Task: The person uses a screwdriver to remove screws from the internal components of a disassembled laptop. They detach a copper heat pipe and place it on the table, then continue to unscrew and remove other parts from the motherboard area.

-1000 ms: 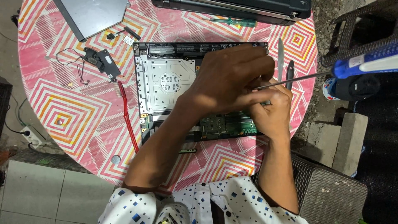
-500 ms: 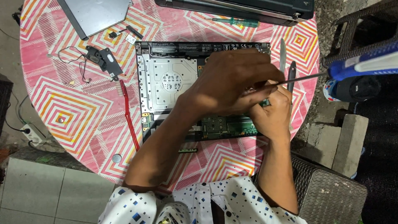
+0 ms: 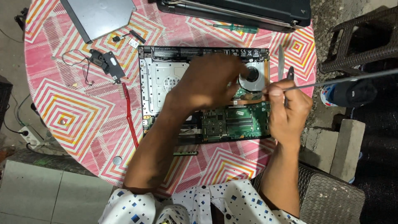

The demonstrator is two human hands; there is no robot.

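Note:
An opened laptop base (image 3: pixel 166 79) lies on a round table with a pink patterned cloth (image 3: pixel 74 108). Its round fan (image 3: pixel 253 81) and green circuit board (image 3: pixel 240 122) are exposed. My left hand (image 3: pixel 207 85) hovers over the middle of the base. Its bent fingers are blurred, reach toward the fan, and show nothing in them. My right hand (image 3: pixel 288 110) sits at the base's right edge. It is closed on the long thin metal shaft of a screwdriver (image 3: pixel 331 82), which runs off to the upper right. The tip is near the fan's lower edge.
A grey flat drive (image 3: pixel 99 16) and a black laptop part (image 3: pixel 248 10) lie at the table's far side, beside a green-handled screwdriver (image 3: pixel 236 28). Small black speakers with wires (image 3: pixel 105 64), a red strip (image 3: pixel 130 116) and metal tools (image 3: pixel 281 62) lie around the base. A wicker stool (image 3: pixel 365 37) and concrete blocks (image 3: pixel 344 145) stand at right.
My left hand has drawn back to the left and lifted, uncovering the fan. The screwdriver's blue handle has left the view. My right hand stays at the base's right edge.

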